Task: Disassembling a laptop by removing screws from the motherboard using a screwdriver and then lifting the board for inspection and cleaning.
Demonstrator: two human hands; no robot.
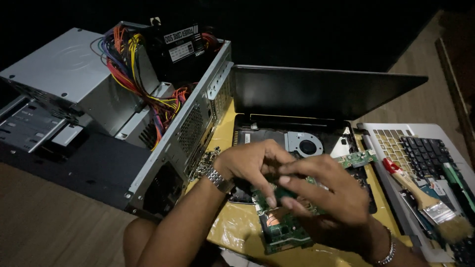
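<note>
Both hands meet low in the middle, over a green flat circuit board (279, 230) that lies on the yellow table (232, 230). The left hand (252, 163), a metal watch on its wrist, bends its fingers down to pinch the board. The right hand (329, 198) curls over it and grips too. Just right lies a wooden paintbrush (425, 200). Behind sits the open black laptop (307, 123). Far left stands a grey metal computer case (99, 113) with bright wires.

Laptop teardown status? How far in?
Done: laptop base is open, fan exposed, keyboard cover off with brush on it. In hand: left hand and right hand grip the green motherboard. Left: fan still seated.
</note>
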